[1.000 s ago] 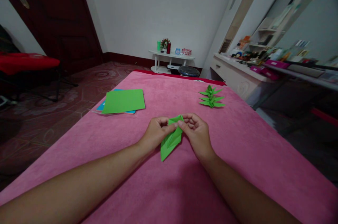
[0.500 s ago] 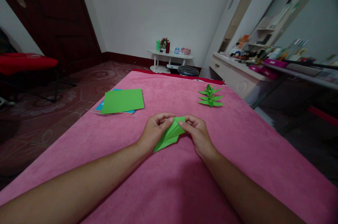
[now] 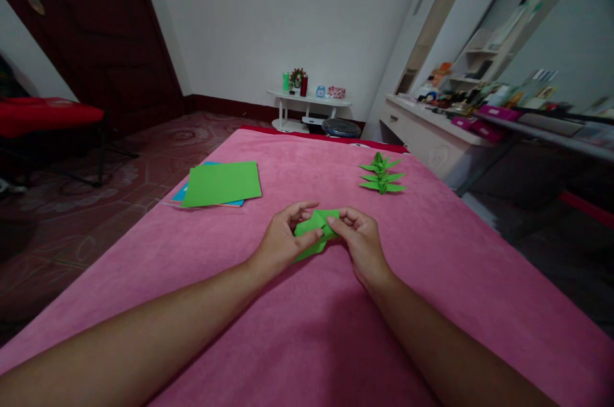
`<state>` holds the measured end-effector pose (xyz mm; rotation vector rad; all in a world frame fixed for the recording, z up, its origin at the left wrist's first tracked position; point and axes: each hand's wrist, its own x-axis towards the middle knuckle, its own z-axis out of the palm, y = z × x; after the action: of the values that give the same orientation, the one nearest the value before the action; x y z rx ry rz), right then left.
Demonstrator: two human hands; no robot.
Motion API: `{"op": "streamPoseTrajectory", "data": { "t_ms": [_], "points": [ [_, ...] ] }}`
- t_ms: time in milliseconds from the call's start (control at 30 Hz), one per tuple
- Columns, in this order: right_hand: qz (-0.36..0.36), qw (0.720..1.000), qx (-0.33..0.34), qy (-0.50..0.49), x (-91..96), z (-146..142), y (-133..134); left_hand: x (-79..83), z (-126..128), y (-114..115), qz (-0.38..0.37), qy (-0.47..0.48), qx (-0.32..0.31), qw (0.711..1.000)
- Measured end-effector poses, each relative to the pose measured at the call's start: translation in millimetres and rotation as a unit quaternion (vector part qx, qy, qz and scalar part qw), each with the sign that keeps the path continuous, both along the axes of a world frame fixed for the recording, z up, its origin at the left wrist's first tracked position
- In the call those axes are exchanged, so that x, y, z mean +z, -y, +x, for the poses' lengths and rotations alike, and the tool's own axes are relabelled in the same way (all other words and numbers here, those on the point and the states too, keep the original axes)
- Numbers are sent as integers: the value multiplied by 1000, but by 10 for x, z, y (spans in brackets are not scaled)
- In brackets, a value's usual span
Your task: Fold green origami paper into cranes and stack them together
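A folded piece of green origami paper [image 3: 317, 220] is between my hands, just above the pink cloth. My right hand [image 3: 361, 237] pinches its right side, thumb on top and the curled fingers at the far edge. Across the paper's left part lies the thumb of my left hand [image 3: 281, 237], its index finger raised off the far edge and the other fingers partly hidden beside the paper. The paper's lower left portion is covered by my left hand.
A stack of green, blue and orange paper sheets [image 3: 223, 183] lies at the left on the pink cloth [image 3: 307, 343]. Several folded green origami pieces [image 3: 382, 175] stand in a row at the right. Beyond are a small white table [image 3: 311, 98] and a cluttered dresser [image 3: 426, 122].
My left thumb has slid right and down over the paper, and its index finger has lifted away. The paper's lower left tip is now covered. My right hand keeps its pinch.
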<state>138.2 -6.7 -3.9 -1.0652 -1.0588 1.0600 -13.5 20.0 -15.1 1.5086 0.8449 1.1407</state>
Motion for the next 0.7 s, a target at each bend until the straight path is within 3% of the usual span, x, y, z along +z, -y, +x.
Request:
{"op": "streamPoseTrajectory", "data": {
  "t_ms": [167,400,700],
  "points": [
    [-1,1000,-10,10,-6,-2,-7,7,5,6,-10,8,-11,1000],
    [9,1000,-13,-4,-10,39,-32,96,25,50,-132,125,-29,983],
    [21,999,-14,-28,-47,90,-69,70,-11,13,-197,185,-67,960]
  ]
}}
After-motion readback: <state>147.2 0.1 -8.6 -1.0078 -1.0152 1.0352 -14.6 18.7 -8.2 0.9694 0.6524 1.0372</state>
